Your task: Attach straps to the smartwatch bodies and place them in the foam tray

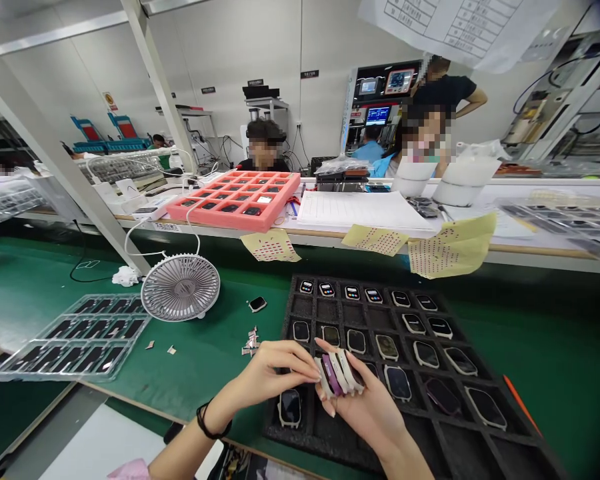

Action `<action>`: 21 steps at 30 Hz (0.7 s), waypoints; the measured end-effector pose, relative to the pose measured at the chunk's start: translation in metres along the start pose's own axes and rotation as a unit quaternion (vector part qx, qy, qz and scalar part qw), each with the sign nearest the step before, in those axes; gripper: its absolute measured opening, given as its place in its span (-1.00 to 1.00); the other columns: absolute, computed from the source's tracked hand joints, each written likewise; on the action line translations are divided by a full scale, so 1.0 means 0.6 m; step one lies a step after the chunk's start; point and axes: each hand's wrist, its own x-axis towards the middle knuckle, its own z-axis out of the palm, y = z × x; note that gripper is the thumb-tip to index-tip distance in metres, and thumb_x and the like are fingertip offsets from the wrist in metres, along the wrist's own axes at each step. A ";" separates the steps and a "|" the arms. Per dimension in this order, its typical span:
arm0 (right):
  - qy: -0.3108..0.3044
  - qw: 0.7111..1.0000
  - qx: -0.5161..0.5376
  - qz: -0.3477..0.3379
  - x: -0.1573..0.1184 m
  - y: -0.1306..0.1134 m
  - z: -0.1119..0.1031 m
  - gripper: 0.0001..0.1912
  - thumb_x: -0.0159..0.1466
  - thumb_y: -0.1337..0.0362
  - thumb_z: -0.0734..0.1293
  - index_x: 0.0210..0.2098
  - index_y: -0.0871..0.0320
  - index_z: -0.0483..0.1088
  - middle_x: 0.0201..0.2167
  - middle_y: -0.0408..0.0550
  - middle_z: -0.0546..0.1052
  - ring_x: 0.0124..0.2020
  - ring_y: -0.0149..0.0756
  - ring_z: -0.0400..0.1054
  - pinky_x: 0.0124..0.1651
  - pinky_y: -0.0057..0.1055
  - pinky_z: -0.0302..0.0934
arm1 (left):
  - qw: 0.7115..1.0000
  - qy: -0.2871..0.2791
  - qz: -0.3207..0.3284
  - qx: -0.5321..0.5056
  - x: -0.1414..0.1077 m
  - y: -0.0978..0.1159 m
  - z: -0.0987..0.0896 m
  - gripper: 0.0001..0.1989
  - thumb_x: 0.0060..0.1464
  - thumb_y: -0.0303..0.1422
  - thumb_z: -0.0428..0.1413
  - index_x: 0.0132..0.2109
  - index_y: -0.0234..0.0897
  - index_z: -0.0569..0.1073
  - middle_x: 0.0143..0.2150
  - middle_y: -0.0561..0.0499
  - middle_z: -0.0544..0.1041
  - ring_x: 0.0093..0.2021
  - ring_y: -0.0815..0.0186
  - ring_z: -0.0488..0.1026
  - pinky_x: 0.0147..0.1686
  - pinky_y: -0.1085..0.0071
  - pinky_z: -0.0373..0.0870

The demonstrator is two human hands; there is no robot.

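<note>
Over the black foam tray (330,457) at six o'clock, the right hand (365,417) cups edge-on smartwatch bodies (337,373), the left hand (275,373) pinching them closed. Most pockets hold watches (414,323); a few sit empty (303,305). One loose watch (257,304) lies at nine o'clock on the green surface (540,347).

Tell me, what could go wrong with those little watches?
The stack of smartwatches is pinched between the left hand and right hand, so one might slip and drop onto the black foam tray. The left hand is also close to the lone watch in the slot below it, and might bump it.
</note>
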 end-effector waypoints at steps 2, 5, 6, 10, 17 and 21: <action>-0.015 1.000 0.005 0.013 -0.003 0.000 0.001 -0.49 0.18 0.06 0.36 0.06 0.17 0.37 -0.38 -0.03 0.52 -0.47 -0.24 0.39 -0.52 -0.40 0.16 | 1.000 -0.022 0.004 0.015 0.005 -0.004 -0.002 -0.81 0.12 -0.26 0.16 -0.30 -0.24 0.63 -0.30 -0.10 0.60 -0.27 0.32 0.50 -0.18 0.39 0.42; -0.042 0.999 0.017 0.025 -0.006 0.001 -0.001 -0.54 0.22 0.06 0.32 0.04 0.17 0.38 -0.39 -0.03 0.52 -0.49 -0.25 0.39 -0.57 -0.44 0.14 | 0.998 -0.056 -0.006 0.029 0.011 -0.010 -0.012 -0.78 0.08 -0.18 0.18 -0.34 -0.19 0.64 -0.33 -0.08 0.57 -0.24 0.30 0.44 -0.12 0.35 0.37; -0.051 0.998 0.020 0.031 -0.006 0.002 -0.001 -0.56 0.24 0.07 0.31 0.03 0.17 0.39 -0.39 -0.03 0.52 -0.49 -0.25 0.40 -0.59 -0.45 0.13 | 0.997 -0.068 -0.009 0.020 0.013 -0.009 -0.015 -0.78 0.07 -0.16 0.18 -0.34 -0.18 0.64 -0.33 -0.08 0.56 -0.23 0.30 0.43 -0.12 0.35 0.37; -0.069 0.996 0.024 0.055 -0.006 0.003 0.000 -0.58 0.23 0.07 0.31 -0.01 0.18 0.40 -0.40 -0.02 0.53 -0.51 -0.24 0.41 -0.63 -0.47 0.12 | 0.994 -0.106 -0.008 -0.012 0.020 -0.001 -0.024 -0.77 0.07 -0.15 0.17 -0.33 -0.16 0.65 -0.35 -0.07 0.53 -0.22 0.29 0.42 -0.10 0.36 0.36; -0.065 0.994 -0.027 0.080 -0.007 0.009 -0.004 -0.64 0.19 0.07 0.35 -0.18 0.23 0.46 -0.46 0.00 0.54 -0.51 -0.21 0.44 -0.62 -0.46 0.20 | 0.970 -0.239 -0.018 0.032 0.035 0.013 -0.041 -0.69 0.13 -0.09 0.08 -0.29 -0.13 0.64 -0.28 -0.06 0.51 -0.17 0.29 0.43 -0.01 0.36 0.30; -0.049 0.994 -0.056 0.085 -0.009 0.014 -0.013 -0.63 0.16 0.04 0.37 -0.34 0.29 0.49 -0.50 0.02 0.52 -0.53 -0.23 0.43 -0.64 -0.48 0.19 | 0.968 -0.243 -0.046 0.038 0.030 0.015 -0.034 -0.73 0.15 -0.13 0.08 -0.27 -0.12 0.63 -0.29 -0.03 0.46 -0.07 0.26 0.44 0.04 0.36 0.29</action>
